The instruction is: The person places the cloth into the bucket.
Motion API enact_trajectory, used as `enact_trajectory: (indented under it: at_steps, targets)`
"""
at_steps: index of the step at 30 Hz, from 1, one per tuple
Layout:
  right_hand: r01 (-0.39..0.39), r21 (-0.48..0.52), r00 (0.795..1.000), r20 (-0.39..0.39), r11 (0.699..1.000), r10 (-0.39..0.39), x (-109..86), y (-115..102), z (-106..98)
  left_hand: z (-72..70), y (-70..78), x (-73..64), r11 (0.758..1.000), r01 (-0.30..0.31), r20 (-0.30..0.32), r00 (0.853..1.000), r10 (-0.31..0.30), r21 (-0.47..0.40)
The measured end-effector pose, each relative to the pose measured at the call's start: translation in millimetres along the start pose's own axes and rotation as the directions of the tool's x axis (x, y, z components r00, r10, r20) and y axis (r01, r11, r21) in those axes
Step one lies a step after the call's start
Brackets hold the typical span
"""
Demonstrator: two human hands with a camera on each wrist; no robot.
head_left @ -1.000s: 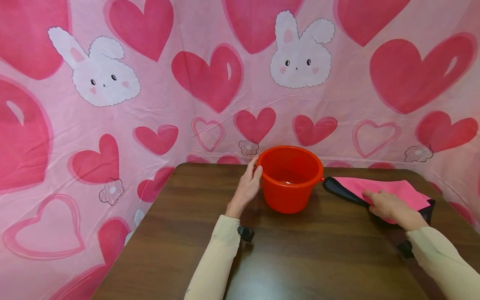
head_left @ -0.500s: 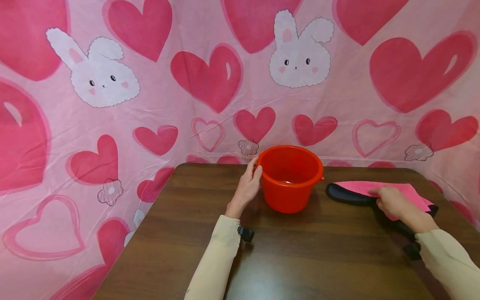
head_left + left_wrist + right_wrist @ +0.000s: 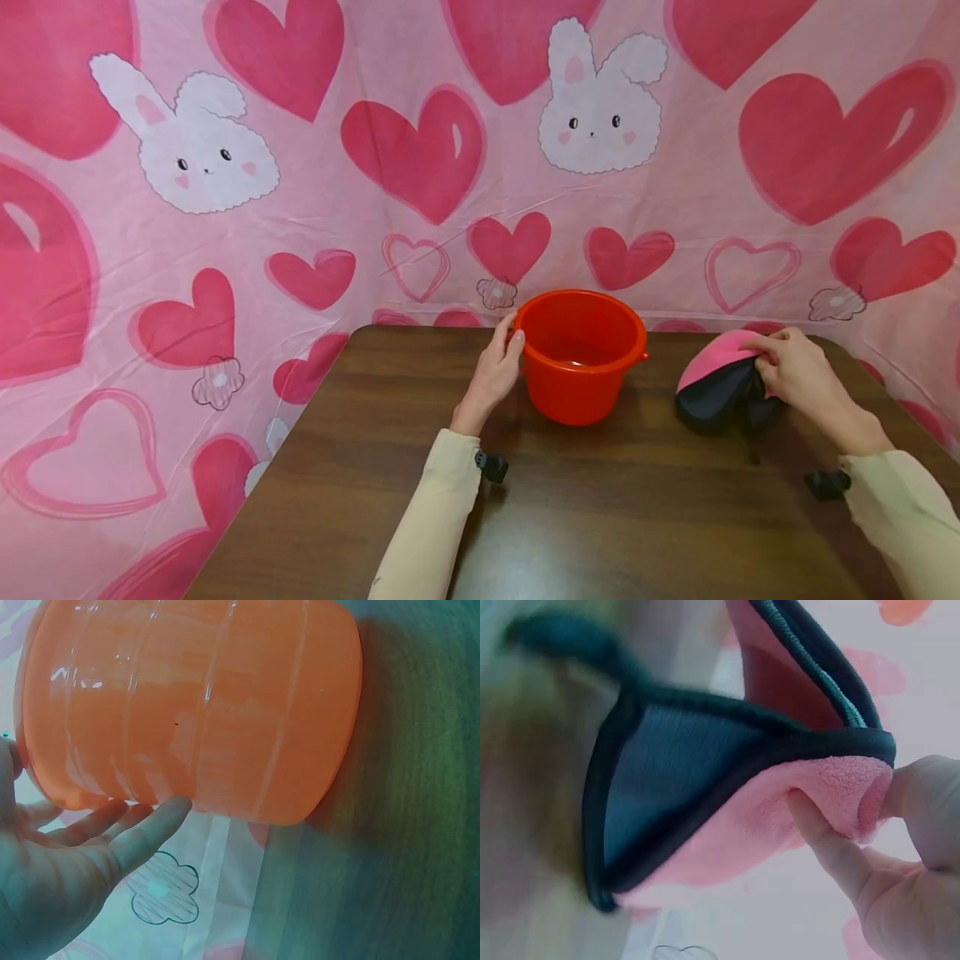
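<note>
A red plastic bucket (image 3: 577, 392) stands upright toward the back of the table. My left hand (image 3: 495, 367) rests against its left side, fingertips at the rim. In the left wrist view, the fingers (image 3: 154, 832) lie fairly straight along the bucket wall (image 3: 225, 712). To the right of the bucket, my right hand (image 3: 806, 375) pinches a soft pink and black cloth piece (image 3: 708, 400). The right wrist view shows fuzzy pink cloth (image 3: 735, 817), a dark panel and black edging, folded and bulging, with my thumb and fingers gripping the pink part. A black strap (image 3: 577, 637) sticks out, blurred.
The brown wooden table (image 3: 600, 517) reaches a pink cloth backdrop (image 3: 420, 50) with hearts and rabbit faces. A small knob (image 3: 644, 357) juts from the bucket's right rim.
My right hand has gathered up the pink and black cloth piece, which lay flatter before and now bends upright in the grip. My left hand and the bucket stay in place.
</note>
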State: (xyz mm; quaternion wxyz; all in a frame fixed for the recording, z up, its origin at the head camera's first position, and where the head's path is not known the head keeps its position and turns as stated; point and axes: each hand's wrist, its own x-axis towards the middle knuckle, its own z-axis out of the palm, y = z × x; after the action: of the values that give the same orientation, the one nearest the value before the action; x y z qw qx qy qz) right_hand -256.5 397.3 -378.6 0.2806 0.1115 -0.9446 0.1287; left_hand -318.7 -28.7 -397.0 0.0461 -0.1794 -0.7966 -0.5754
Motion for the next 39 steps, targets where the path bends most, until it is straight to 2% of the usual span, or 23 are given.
enact_trajectory:
  at_steps: [4,9,14,20,25,31,39]
  targets:
    - [0.018,0.041,0.997,-0.081,0.999,-0.015,6.5,-9.2,-7.8,0.3,1.1,-0.5,1.000,0.002,0.005,1.000,-0.002,-0.016]
    - [0.039,0.082,0.979,-0.201,0.996,-0.022,16.9,-25.1,-16.8,0.1,-0.5,-0.3,0.999,0.017,0.016,1.000,-0.017,-0.049]
    - [0.076,0.121,0.951,-0.308,0.990,-0.035,28.1,-47.3,-26.2,-1.5,-3.5,-3.0,0.998,0.033,0.023,0.999,-0.032,-0.058]
    - [0.127,0.146,0.918,-0.392,0.981,-0.061,46.2,-74.2,-37.6,-3.9,-3.2,-5.6,0.997,0.035,0.005,0.999,-0.035,-0.072]
    - [0.171,0.163,0.881,-0.466,0.972,-0.077,56.5,-93.3,-51.2,-1.9,1.1,-3.4,0.997,0.027,0.032,0.999,-0.025,-0.069]
    - [0.215,0.223,0.861,-0.502,0.951,-0.076,71.4,-122.7,-57.1,-1.5,2.0,-3.1,0.997,0.026,0.022,0.999,-0.025,-0.078]
    - [0.282,0.311,0.854,-0.512,0.908,-0.089,85.6,-158.2,-50.3,-1.5,-1.5,-1.9,0.995,0.025,0.025,0.999,-0.022,-0.092]
